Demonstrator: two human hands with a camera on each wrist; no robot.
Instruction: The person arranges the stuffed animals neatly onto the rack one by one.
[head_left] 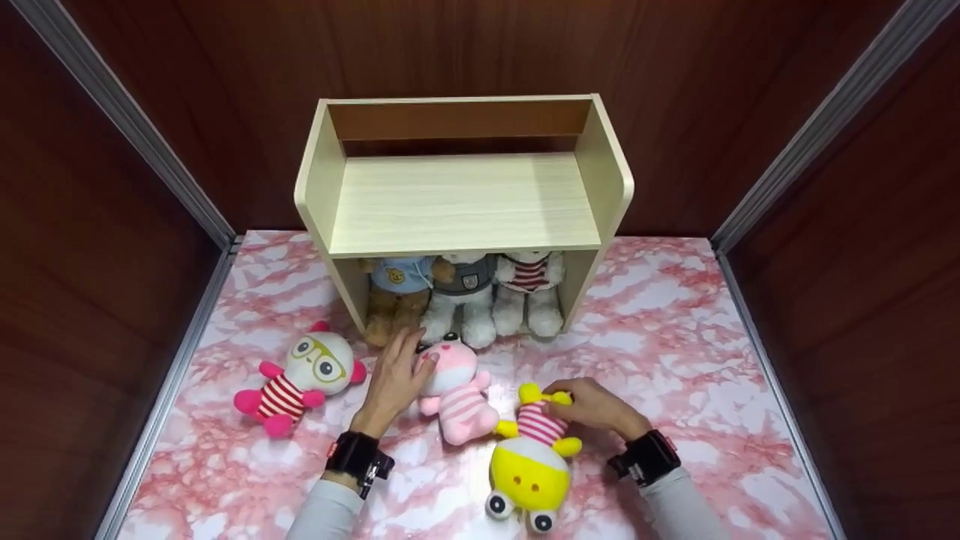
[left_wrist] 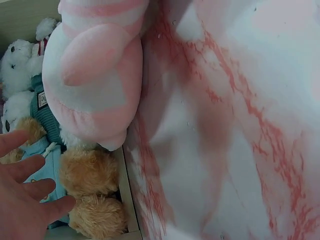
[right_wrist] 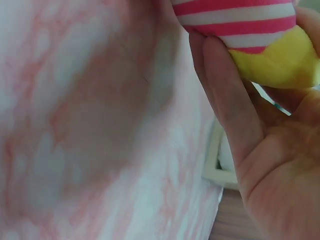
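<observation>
A yellow frog plush with a pink-striped body lies head toward me; my right hand holds it by its legs. In the right wrist view the fingers wrap under the striped body and yellow leg. Left of it, a pink plush toy with a striped body lies with its head toward the shelf. My left hand is beside its head, and the left wrist view shows spread fingers with a gap to the toy. Further left lies a panda plush with yellow glasses.
A pale wooden shelf unit stands at the back. In its lower compartment sit a brown bear in blue, a white bear in grey and a white bear in red stripes. Dark wooden panels enclose the marbled table.
</observation>
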